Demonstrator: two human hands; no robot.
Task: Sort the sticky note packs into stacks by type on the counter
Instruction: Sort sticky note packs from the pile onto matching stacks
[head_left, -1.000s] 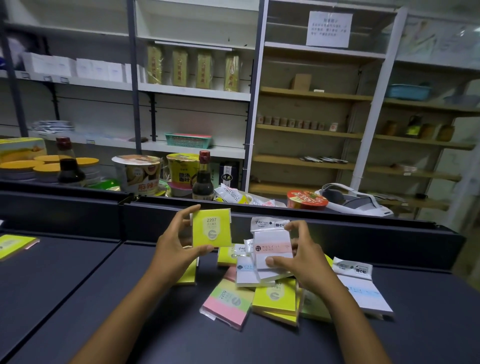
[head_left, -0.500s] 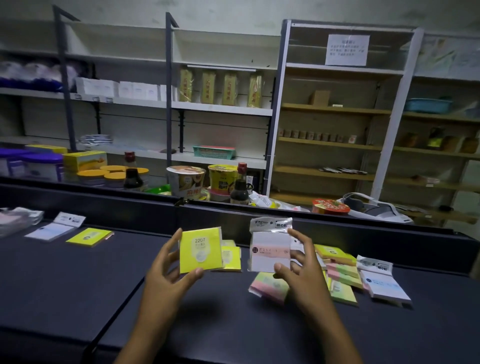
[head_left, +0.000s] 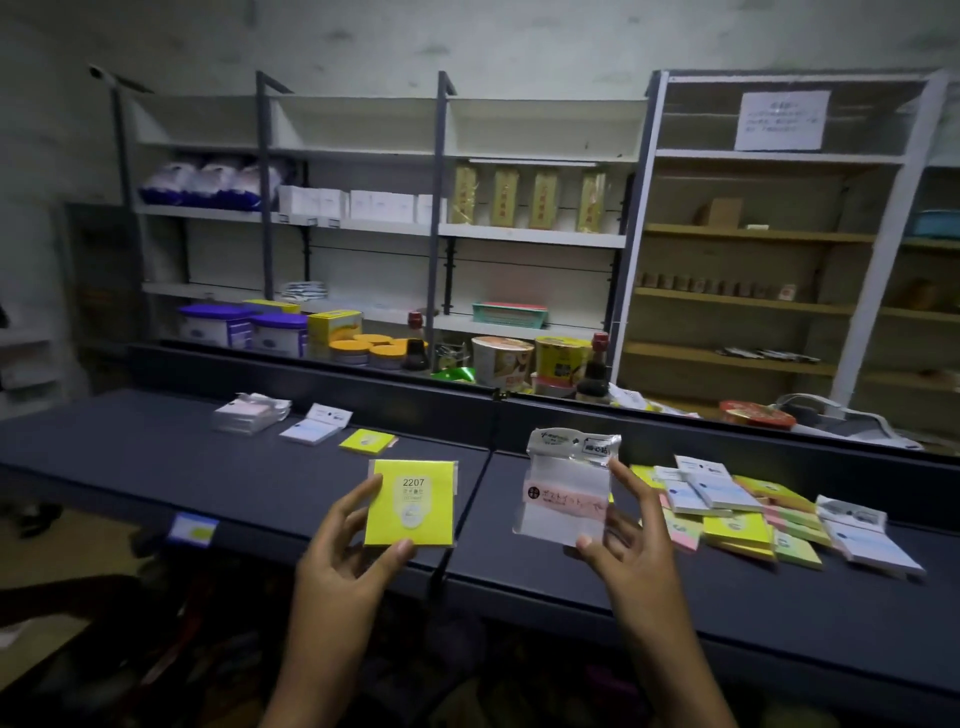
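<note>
Yellow pack (head_left: 410, 503) marked 2207 in left hand (head_left: 349, 551), clear-wrapped white pack (head_left: 566, 493) in right hand (head_left: 626, 540)

Left pack (head_left: 411, 503): bright yellow, white label. Right pack (head_left: 567, 499): white, pink band. Bench (head_left: 156, 457): dark grey. Pile (head_left: 748, 514): yellow, pink, green, white.

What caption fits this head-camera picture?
Left hand holds a yellow pack, right hand a clear-wrapped pack, above the dark counter.
</note>
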